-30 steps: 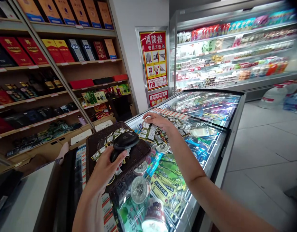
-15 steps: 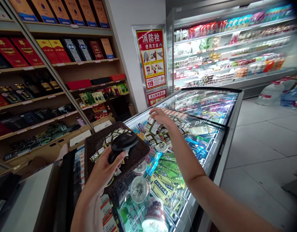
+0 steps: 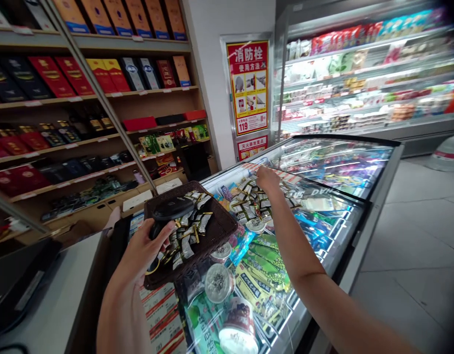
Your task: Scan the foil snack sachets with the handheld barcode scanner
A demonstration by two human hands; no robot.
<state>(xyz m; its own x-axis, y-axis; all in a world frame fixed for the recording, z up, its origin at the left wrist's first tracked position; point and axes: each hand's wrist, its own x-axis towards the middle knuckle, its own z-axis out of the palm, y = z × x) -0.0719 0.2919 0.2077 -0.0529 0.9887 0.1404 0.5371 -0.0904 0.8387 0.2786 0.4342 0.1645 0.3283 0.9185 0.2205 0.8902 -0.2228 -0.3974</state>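
My left hand (image 3: 147, 250) is closed around the handle of a black handheld barcode scanner (image 3: 173, 208). The scanner's head is over the left part of a brown woven basket (image 3: 215, 231). Inside the basket lie several small silver, black and gold packets (image 3: 188, 246). On the freezer's glass top, my right hand (image 3: 268, 179) reaches into a spread pile of similar packets (image 3: 243, 209). Its fingers are curled downward and mostly hidden behind the back of the hand, so whatever they hold does not show.
Beneath the basket and pile is a glass-topped chest freezer (image 3: 378, 216) stocked with ice creams and tubs (image 3: 217, 283). A light counter (image 3: 77, 290) borders the left side. Shelves of boxes (image 3: 45, 78) stand behind, and a lit refrigerated display (image 3: 359, 78) runs along the back right.
The scanner has shifted left over the basket, uncovering more packets there. My right hand's fingers, stretched over the pile before, are now curled into it. The view has turned slightly left.
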